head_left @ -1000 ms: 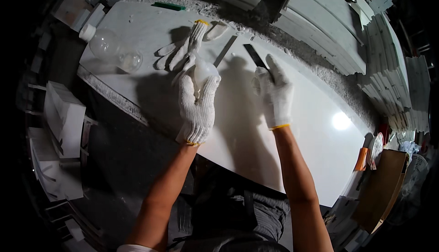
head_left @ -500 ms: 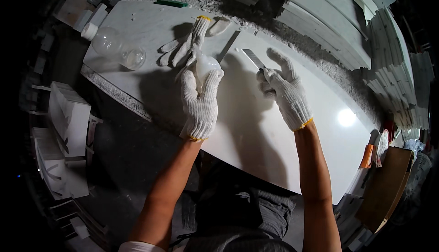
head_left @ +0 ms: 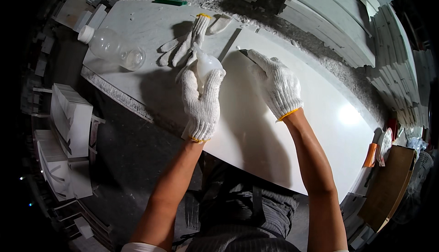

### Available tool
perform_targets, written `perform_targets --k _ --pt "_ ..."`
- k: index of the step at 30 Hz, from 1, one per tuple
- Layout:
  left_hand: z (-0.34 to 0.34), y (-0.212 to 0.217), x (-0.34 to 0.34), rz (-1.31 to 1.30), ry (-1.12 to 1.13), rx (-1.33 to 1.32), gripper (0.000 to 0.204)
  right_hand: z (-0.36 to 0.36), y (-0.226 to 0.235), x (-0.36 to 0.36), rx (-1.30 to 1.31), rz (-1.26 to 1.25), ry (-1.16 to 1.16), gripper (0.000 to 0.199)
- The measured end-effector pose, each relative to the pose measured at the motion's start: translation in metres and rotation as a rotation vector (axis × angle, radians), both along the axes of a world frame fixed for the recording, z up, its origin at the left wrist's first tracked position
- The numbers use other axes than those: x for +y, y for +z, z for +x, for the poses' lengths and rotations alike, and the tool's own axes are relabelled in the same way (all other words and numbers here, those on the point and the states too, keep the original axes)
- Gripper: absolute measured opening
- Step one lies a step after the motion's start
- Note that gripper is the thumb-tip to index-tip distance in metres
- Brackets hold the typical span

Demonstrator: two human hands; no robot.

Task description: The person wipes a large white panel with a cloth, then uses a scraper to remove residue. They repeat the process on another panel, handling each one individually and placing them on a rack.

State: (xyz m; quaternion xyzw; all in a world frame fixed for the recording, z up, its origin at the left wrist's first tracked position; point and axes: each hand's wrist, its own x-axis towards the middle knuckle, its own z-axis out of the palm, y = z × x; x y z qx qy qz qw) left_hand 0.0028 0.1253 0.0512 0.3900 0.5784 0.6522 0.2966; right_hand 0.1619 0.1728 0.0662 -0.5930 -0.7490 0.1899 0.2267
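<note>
My left hand (head_left: 201, 103), in a white knit glove with a yellow cuff, is closed around a translucent squeeze bottle (head_left: 208, 63) whose pointed nozzle tips up and away. Gloved too, my right hand (head_left: 280, 83) grips a flat metal blade (head_left: 244, 52). Most of the blade is hidden behind the fingers; its dark tip shows close to the far left edge of a glossy white slab (head_left: 315, 142). A tiny white blob lies by that tip. Just past my left hand, a spare knit glove (head_left: 197, 33) rests on the grey-white surface (head_left: 121, 16).
A clear plastic bottle with a white cap (head_left: 112, 46) lies at the left. Along the far edge is a green strip (head_left: 169, 2). Stacked white slabs (head_left: 329, 23) stand at the back right, and a cardboard box (head_left: 388, 185) is at the right. White blocks (head_left: 71, 119) sit lower left.
My right hand has turned and moved slightly left, its fingers folding over the blade, which now points down toward the slab. The left hand stays nearly in place with the squeeze bottle.
</note>
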Motion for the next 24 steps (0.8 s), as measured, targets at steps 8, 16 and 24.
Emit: perform_targets --k 8,16,24 --pt "-0.001 -0.005 0.001 0.004 -0.002 -0.004 0.038 -0.007 -0.007 0.006 -0.007 0.063 0.0 0.032" --pt "0.001 0.002 -0.002 -0.019 -0.055 0.008 0.033 -0.007 -0.008 0.012 -0.084 0.028 0.052 0.033" --pt "-0.002 0.002 -0.003 -0.056 -0.017 0.068 0.032 0.002 0.002 0.001 -0.093 0.013 0.079 0.034"
